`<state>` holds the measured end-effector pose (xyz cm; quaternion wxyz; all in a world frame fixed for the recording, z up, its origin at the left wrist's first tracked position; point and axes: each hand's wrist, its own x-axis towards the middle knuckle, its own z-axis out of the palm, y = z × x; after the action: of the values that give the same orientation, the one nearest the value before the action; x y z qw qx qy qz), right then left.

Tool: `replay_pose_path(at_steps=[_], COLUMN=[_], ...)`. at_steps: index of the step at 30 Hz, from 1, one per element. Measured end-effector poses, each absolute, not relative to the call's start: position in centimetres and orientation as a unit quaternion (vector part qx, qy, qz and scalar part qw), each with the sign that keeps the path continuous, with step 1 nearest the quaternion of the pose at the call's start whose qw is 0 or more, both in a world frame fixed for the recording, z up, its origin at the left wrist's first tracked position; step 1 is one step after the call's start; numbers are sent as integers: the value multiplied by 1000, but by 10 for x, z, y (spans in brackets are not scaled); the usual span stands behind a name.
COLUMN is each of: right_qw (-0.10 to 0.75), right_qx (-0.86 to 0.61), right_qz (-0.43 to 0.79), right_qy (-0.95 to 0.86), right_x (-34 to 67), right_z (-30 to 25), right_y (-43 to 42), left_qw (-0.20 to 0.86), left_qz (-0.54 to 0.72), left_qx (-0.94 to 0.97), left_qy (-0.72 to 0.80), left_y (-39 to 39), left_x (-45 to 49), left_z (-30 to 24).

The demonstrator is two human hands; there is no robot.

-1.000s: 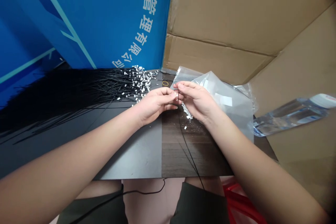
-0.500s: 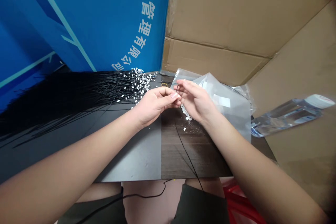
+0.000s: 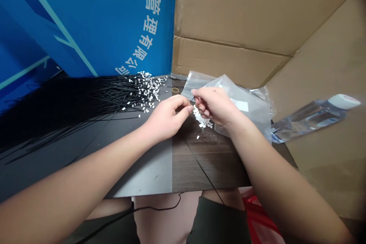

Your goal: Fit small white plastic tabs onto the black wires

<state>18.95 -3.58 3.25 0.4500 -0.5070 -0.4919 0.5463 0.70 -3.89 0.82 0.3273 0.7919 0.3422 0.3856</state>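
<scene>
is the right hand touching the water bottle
Apart: the head view shows the right hand clear of the water bottle, with the plastic bag between them.

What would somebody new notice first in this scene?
A big fan of thin black wires spreads across the left of the tabletop, with small white pieces clustered at their ends. A bright blue banner rises behind them. At centre, the left hand and right hand meet beside a clear plastic bag.
</scene>
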Motion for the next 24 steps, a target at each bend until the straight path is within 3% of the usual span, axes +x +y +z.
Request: replay_pose_path(at_steps=[4,9,12,18,24], right_qw=[437,423,406,399,470], right_qx=[-511,-476,-431,-393,-407], right_qz=[533,497,540,581,598], right_qy=[-514,-589,-599,-590,-505], right_x=[194,205,213,213,201], right_z=[35,44,47,45,35], right_y=[-36,-40,-43,-41,-33], left_qw=[356,678,779,794,723], left_qz=[395,366,310,307,392], left_qx=[776,590,509,495,527], left_qy=[340,241,194,176,215], left_y=[-38,-32,-31,-40,-44], left_x=[7,1,-3,-2,8], left_z=[8,7,9,20,15])
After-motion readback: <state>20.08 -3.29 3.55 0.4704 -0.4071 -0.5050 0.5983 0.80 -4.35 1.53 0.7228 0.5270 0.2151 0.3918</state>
